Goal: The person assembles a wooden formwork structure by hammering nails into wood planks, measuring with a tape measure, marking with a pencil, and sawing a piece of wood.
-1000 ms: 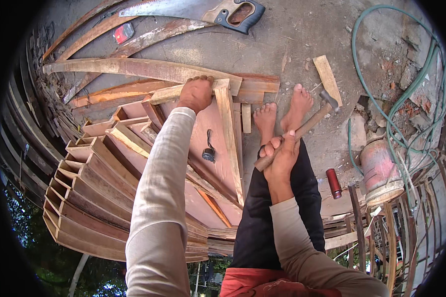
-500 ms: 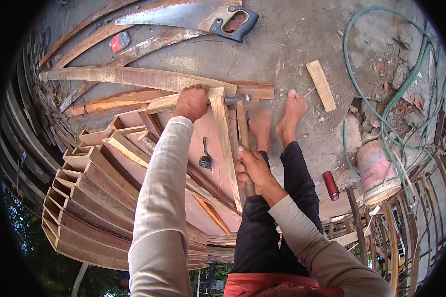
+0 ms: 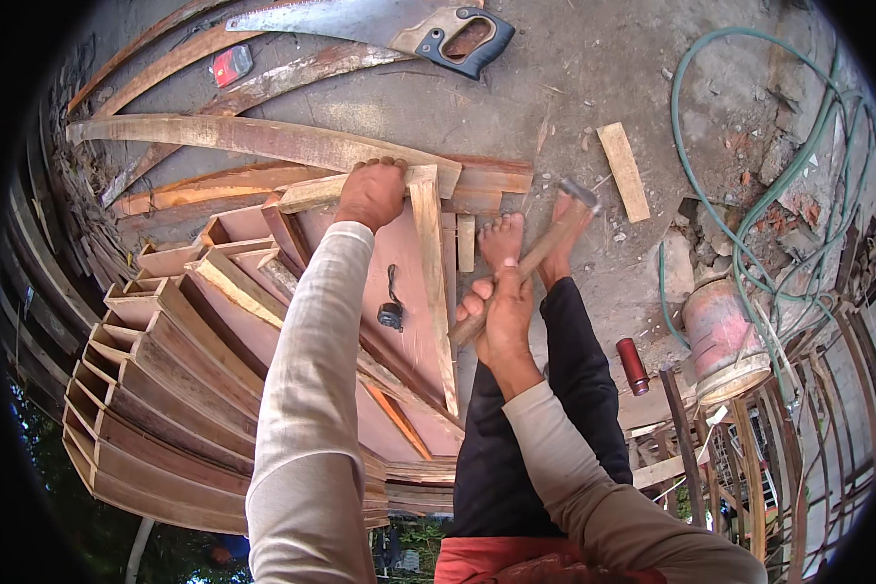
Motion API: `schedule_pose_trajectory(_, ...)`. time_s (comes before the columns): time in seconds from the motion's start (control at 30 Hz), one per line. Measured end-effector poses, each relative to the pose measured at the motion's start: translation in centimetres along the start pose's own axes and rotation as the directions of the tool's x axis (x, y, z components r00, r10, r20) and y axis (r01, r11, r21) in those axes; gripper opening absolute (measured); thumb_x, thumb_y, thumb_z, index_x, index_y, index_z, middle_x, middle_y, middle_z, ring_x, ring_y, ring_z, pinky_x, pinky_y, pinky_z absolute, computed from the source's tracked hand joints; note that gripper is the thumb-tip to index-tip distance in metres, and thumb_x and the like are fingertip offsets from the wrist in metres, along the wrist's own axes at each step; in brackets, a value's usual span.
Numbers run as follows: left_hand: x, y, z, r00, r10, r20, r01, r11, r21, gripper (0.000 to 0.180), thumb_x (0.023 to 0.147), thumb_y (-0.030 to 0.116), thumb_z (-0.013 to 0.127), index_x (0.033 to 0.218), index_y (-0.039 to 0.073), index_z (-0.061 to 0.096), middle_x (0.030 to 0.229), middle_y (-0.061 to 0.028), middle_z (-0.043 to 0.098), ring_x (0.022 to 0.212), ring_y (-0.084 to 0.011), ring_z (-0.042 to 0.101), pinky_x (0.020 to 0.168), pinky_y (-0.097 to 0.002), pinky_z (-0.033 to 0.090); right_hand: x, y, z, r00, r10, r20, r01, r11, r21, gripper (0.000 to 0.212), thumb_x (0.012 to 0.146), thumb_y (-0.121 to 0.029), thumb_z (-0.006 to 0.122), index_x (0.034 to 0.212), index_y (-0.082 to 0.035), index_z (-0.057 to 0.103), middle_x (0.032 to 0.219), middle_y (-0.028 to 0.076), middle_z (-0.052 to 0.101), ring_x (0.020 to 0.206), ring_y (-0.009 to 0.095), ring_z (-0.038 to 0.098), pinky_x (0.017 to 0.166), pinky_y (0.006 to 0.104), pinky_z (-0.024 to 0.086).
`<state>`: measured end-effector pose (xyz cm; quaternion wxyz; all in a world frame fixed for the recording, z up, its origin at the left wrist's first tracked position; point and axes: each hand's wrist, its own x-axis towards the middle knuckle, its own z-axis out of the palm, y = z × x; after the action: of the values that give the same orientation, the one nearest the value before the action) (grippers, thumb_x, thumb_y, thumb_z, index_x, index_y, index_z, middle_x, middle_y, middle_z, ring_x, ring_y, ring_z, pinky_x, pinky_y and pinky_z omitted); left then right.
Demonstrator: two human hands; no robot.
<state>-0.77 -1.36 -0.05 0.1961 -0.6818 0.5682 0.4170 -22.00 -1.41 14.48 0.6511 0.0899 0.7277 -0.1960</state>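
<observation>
My left hand [image 3: 371, 195] is closed over a short wooden bar at the top corner of a wooden frame [image 3: 430, 253]. My right hand [image 3: 501, 310] grips the wooden handle of a hammer [image 3: 553, 234]; its metal head is up and to the right, above my feet and apart from the wood. Inside the frame, on a pale reddish panel, lies a small black tape measure [image 3: 391, 313] with a strap. Left of my left arm the ribbed wooden structure [image 3: 180, 341] spreads out in rows of curved slats.
A handsaw [image 3: 399, 35] and a small red pack [image 3: 232, 65] lie at the far left among curved planks [image 3: 263, 138]. Right of my feet are a wood offcut [image 3: 623, 171], a red cylinder [image 3: 633, 367], a stained bucket [image 3: 724, 341] and a coiled green hose [image 3: 679, 117].
The hammer's head has swung away from the frame's corner, to the right, over my feet. My right hand has tilted with it, while my left hand keeps its hold on the corner.
</observation>
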Motion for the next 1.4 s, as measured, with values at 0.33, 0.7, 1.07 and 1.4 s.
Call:
schedule_pose_trajectory(0.33,-1.3,-1.0,1.0,0.999,-0.029,-0.013,0.029,0.998,-0.049,0.034,0.086,0.014,0.071,0.119,0.007,0.068,0.117,-0.0139,0.069,0.113,-0.0316,0.066,0.101,-0.0435,0.05,5.0,-9.9,-0.9,0.714,-0.228,0.662,0.697,0.142,-0.703,0.031,0.1,-0.026,0.069,0.119,-0.005,0.054,0.076,0.006,0.061,0.056,0.011,0.056,0.053,0.0302,0.048)
schedule_pose_trajectory(0.7,-1.6,-0.9,0.8,0.997,-0.036,-0.066,0.028,0.993,-0.117,0.026,0.089,0.017,0.063,0.112,0.009,0.072,0.115,-0.0115,0.072,0.114,-0.0283,0.067,0.098,-0.0426,0.05,24.6,-17.6,21.7,0.573,-0.486,0.659,0.754,-0.003,-0.657,0.05,0.093,-0.025,0.074,0.135,-0.002,0.058,0.119,0.02,0.066,0.11,0.032,0.064,0.096,0.0418,0.048)
schedule_pose_trajectory(1.07,-1.9,-1.0,1.3,0.989,-0.067,-0.136,0.037,0.977,-0.21,0.019,0.086,0.02,0.068,0.1,0.012,0.078,0.106,-0.0083,0.076,0.101,-0.0256,0.073,0.094,-0.0396,0.052,23.3,-19.5,22.3,0.676,-0.104,0.73,0.726,0.262,-0.635,0.043,0.09,-0.006,0.074,0.129,0.001,0.057,0.111,0.01,0.066,0.095,0.019,0.065,0.088,0.0324,0.052)
schedule_pose_trajectory(1.4,-5.3,3.5,2.8,0.737,-0.431,-0.521,0.355,0.902,-0.243,0.041,0.092,0.02,0.063,0.132,0.011,0.067,0.155,-0.0075,0.046,0.149,-0.0303,0.034,0.125,-0.0649,0.014,7.1,-14.6,12.7,0.621,-0.038,0.783,0.765,0.243,-0.596,0.037,0.091,-0.007,0.075,0.122,0.0,0.057,0.108,0.014,0.072,0.098,0.019,0.068,0.089,0.033,0.053)
